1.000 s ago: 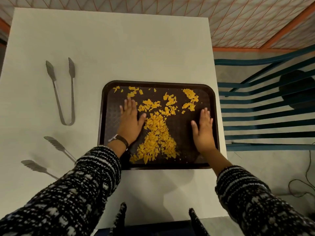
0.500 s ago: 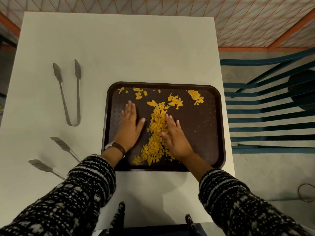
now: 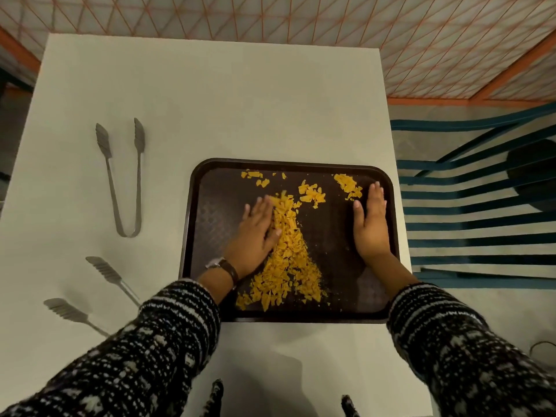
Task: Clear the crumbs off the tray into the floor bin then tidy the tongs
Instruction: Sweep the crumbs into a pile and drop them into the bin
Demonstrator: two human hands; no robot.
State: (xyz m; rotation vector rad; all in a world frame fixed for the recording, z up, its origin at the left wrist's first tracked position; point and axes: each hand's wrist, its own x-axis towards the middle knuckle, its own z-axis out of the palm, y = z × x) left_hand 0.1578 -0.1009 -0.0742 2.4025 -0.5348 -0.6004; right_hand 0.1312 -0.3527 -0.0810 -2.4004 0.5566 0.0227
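Note:
A dark brown tray [image 3: 210, 188] lies on the white table near its right edge. Yellow crumbs [image 3: 288, 263] form a long heap down the tray's middle, with smaller patches near the far rim [image 3: 347, 183]. My left hand [image 3: 255, 236] lies flat on the tray, its edge against the left side of the heap. My right hand [image 3: 371, 224] lies flat near the tray's right rim, just below the far-right patch. Both hands hold nothing. One pair of metal tongs [image 3: 123, 179] lies at the table's left. A second pair [image 3: 90, 293] lies nearer me, partly hidden by my left sleeve.
The white table [image 3: 240, 100] ends right beside the tray's right rim. A teal slatted chair [image 3: 481, 206] stands to the right of the table. Tiled floor with orange lines [image 3: 391, 31] lies beyond. No bin is in view.
My right hand left the heap and moved out to the tray's right rim. My left hand pushed right against the heap. The crumbs are more gathered in the middle than a second ago.

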